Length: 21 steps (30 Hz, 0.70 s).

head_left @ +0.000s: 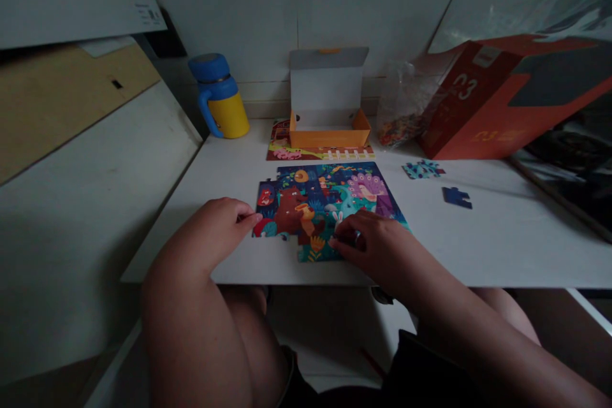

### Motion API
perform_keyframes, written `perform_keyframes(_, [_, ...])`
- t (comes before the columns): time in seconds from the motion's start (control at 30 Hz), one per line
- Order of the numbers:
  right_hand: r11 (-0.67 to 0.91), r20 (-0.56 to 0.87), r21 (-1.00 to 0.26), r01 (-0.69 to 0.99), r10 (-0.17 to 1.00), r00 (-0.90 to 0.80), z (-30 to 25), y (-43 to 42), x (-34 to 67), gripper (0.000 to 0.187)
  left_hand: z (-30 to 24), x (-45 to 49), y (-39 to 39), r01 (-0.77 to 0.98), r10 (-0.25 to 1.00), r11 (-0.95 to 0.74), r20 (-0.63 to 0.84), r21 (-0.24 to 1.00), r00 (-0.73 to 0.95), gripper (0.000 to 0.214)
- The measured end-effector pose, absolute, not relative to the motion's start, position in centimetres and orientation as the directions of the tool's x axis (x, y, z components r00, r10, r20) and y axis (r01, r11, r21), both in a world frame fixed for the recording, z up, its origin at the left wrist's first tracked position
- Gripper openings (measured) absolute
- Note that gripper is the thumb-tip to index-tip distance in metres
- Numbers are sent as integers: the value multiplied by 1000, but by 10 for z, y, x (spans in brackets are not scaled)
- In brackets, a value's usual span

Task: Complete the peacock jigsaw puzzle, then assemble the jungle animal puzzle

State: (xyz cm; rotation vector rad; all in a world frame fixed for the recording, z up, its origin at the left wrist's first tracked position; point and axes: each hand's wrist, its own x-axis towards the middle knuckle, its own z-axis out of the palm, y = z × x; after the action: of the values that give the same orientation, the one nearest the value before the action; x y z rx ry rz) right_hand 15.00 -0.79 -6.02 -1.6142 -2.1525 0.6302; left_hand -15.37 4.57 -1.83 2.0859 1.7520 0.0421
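Observation:
A partly assembled jigsaw puzzle (pixel 287 210) with a bear, a rabbit and a peacock lies flat on the white table. At its left edge is my left hand (pixel 227 220), fingers bent and closed, the tips on a red-and-teal edge piece. My right hand (pixel 370 239) rests over the lower right part, thumb and fingers pinched together near the white rabbit. Whatever may be between the right fingertips is hidden. Along the lower left, the puzzle's outline is stepped, with white table showing there.
Loose puzzle pieces, a teal patterned one (pixel 423 169) and a dark blue one (pixel 458 197), lie to the right. Behind stand an opened orange box (pixel 329 138) on a farm picture (pixel 287 153), a plastic bag (pixel 401 124), a large red box (pixel 471 115) and a blue-yellow bottle (pixel 228 116).

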Motion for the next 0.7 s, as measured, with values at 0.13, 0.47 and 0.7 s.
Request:
perform_keyframes(0.13, [255,57,-531,808,962,-266,-62,-13,148,2,-16,-152,45,940,941,-112,-270,322,204,37])
perform_keyframes(0.47, [276,33,-367,888,958,-284,-53,-29,138,17,-20,-155,48,946,941,-151,-250,289,226,40])
perform_keyframes(0.7, [258,257,-342,903,951,-174,-57,-29,178,23,-7,-133,38,933,959,-256,-55,252,278,26])
